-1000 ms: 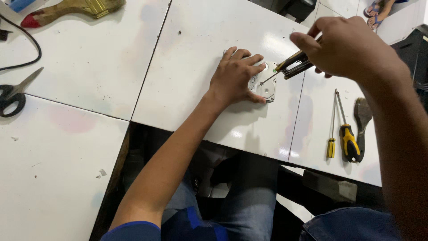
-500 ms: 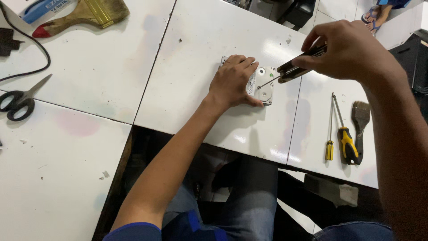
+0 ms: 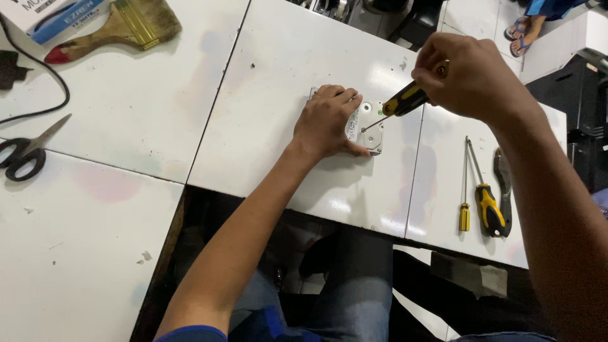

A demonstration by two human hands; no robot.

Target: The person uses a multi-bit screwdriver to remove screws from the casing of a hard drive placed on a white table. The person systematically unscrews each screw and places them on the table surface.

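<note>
My left hand (image 3: pixel 328 121) lies flat on a small silver metal drive-like box (image 3: pixel 370 130) on the white table (image 3: pixel 285 57), holding it down. My right hand (image 3: pixel 472 79) grips a yellow-and-black screwdriver (image 3: pixel 404 100) by its handle. The screwdriver slants down to the left and its tip touches the top of the silver box, just right of my left fingers. Most of the box is hidden under my left hand.
Two yellow-handled screwdrivers (image 3: pixel 481 196) and a dark brush (image 3: pixel 503 183) lie at the right. Black scissors (image 3: pixel 25 155) and a black cable (image 3: pixel 38 95) are at the left. A wooden paintbrush (image 3: pixel 120 28) and a box (image 3: pixel 44 16) sit top left. A sandalled foot (image 3: pixel 525 35) stands beyond the table.
The view has shifted, so the table sits lower in frame. My right hand has brought the screwdriver tip down onto the silver box; my left hand stays pressed on it.
</note>
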